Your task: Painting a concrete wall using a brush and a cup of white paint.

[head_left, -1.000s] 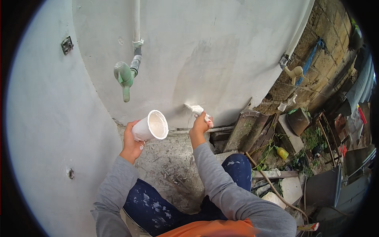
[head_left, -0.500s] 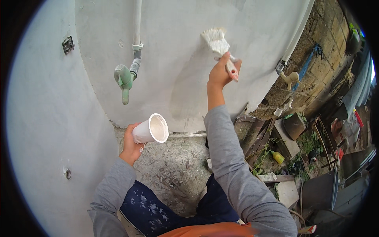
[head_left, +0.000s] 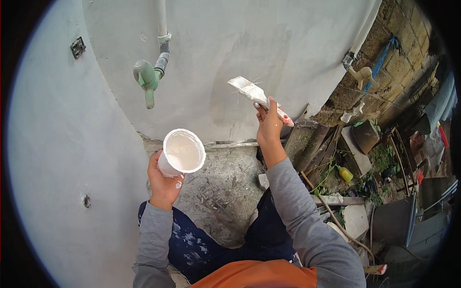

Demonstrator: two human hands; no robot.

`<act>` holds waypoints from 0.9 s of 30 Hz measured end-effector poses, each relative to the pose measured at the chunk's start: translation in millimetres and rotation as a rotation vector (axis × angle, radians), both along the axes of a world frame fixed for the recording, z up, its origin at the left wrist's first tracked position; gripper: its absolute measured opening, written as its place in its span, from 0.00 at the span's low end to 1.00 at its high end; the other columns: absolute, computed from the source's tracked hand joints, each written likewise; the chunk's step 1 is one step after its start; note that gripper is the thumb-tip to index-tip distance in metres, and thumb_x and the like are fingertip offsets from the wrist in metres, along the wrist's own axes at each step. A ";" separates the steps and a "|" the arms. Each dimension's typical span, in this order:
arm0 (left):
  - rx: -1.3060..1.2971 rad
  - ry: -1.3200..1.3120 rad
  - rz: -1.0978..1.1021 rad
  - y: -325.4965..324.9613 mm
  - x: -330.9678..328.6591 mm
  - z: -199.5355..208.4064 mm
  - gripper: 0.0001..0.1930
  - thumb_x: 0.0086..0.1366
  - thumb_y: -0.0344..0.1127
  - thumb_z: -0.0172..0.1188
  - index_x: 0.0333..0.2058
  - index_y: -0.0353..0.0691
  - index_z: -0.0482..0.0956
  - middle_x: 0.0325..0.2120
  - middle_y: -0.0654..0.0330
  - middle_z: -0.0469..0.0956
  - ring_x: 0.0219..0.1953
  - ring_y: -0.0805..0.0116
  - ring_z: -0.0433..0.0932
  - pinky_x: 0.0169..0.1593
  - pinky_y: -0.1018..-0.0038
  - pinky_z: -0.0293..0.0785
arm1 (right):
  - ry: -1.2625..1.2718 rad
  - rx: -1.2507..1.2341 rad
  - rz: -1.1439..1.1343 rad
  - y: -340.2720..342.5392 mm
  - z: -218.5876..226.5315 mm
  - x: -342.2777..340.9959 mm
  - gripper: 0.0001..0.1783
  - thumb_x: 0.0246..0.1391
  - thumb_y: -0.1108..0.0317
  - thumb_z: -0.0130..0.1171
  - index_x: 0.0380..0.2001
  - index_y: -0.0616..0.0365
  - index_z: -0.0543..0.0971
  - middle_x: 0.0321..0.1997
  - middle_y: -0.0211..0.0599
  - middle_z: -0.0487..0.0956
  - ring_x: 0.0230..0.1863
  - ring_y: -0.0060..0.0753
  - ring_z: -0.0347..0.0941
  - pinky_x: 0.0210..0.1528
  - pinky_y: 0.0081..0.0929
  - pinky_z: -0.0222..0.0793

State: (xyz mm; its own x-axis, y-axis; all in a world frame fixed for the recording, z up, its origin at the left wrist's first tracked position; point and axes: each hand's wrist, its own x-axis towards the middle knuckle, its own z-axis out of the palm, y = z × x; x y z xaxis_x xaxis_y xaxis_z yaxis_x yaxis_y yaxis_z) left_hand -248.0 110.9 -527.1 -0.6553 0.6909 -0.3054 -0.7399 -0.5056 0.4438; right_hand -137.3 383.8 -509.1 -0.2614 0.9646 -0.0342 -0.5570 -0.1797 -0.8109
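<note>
Brush and right hand had come down the far wall and a little left over the last half second, and the cup had tipped so that its mouth faced further upward. The right hand (head_left: 270, 126) was clamped on the handle of a flat, white-coated paintbrush (head_left: 252, 90) with a reddish handle end. The brush pointed far and left, a few stray bristles sticking out, in front of the pale grey plastered far wall (head_left: 192, 86), near a darker, damp-looking patch; whether its tip touched the wall was hard to tell from this angle.

To the left and nearer, the left hand (head_left: 163, 185) was wrapped around a round white plastic cup (head_left: 166, 167), gripping it from its near left side. White paint showed inside, and white smears marked the thumb. Brush and cup were well apart.

Beyond the cup, slightly left, a pale green plastic tap (head_left: 147, 80) hung from a white vertical pipe (head_left: 162, 19). Nearest the viewer were an orange shirt (head_left: 259, 273) and dark blue trousers (head_left: 192, 245) spattered with white, above a rough concrete floor (head_left: 221, 192). Far right, a cream tap (head_left: 361, 77) stood out before a brown block wall (head_left: 403, 57); nearer, a yellow bottle (head_left: 345, 174) lay among scraps and greenery.
</note>
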 end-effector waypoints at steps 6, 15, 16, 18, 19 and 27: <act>0.294 -0.017 0.034 0.4 60.6 -23.5 0.22 0.65 0.46 0.45 0.49 0.38 0.75 0.47 0.56 0.77 0.50 0.58 0.75 0.55 0.61 0.72 | 0.024 0.355 0.156 -29.1 41.9 8.9 0.12 0.58 0.62 0.61 0.34 0.57 0.71 0.30 0.31 0.77 0.26 0.22 0.73 0.37 0.20 0.62; 0.105 -0.170 0.277 54.7 65.9 -87.2 0.24 0.62 0.48 0.47 0.50 0.39 0.75 0.50 0.54 0.75 0.52 0.57 0.74 0.56 0.61 0.71 | -0.019 0.459 0.317 -57.5 40.5 30.4 0.08 0.59 0.67 0.59 0.34 0.58 0.72 0.29 0.31 0.75 0.25 0.22 0.71 0.25 0.22 0.67; 0.117 -0.174 0.289 58.3 69.2 -86.1 0.24 0.63 0.48 0.46 0.50 0.38 0.75 0.50 0.54 0.75 0.52 0.57 0.74 0.56 0.61 0.70 | -0.054 0.504 0.341 -59.6 39.2 32.9 0.08 0.58 0.68 0.59 0.34 0.60 0.72 0.26 0.31 0.75 0.22 0.21 0.71 0.20 0.21 0.66; 0.122 -0.181 0.293 62.6 71.7 -95.1 0.24 0.63 0.48 0.45 0.50 0.38 0.75 0.50 0.55 0.75 0.52 0.57 0.74 0.56 0.62 0.70 | -0.052 0.567 0.355 -61.8 36.8 37.2 0.07 0.57 0.71 0.60 0.32 0.60 0.72 0.25 0.31 0.75 0.20 0.19 0.70 0.18 0.19 0.65; 0.194 -0.174 0.272 61.6 73.1 -103.2 0.26 0.66 0.51 0.42 0.55 0.42 0.71 0.54 0.56 0.72 0.56 0.56 0.70 0.59 0.58 0.67 | -0.116 0.631 0.392 -63.6 35.0 40.0 0.07 0.55 0.73 0.61 0.31 0.60 0.72 0.26 0.31 0.76 0.20 0.18 0.70 0.19 0.19 0.65; 0.194 -0.127 0.288 64.5 70.8 -100.1 0.21 0.62 0.46 0.47 0.49 0.40 0.73 0.47 0.54 0.75 0.51 0.58 0.73 0.57 0.62 0.69 | -0.324 0.980 0.511 -56.2 12.5 46.1 0.08 0.45 0.79 0.66 0.22 0.63 0.74 0.25 0.33 0.75 0.24 0.24 0.69 0.27 0.21 0.61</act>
State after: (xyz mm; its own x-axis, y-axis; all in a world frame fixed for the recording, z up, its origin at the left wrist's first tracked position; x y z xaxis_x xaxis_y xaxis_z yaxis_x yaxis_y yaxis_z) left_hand -177.2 175.4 -627.2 -0.7968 0.5364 -0.2783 -0.5978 -0.7671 0.2329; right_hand -91.1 327.6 -496.5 -0.7454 0.3982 0.5346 -0.3405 0.4621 -0.8189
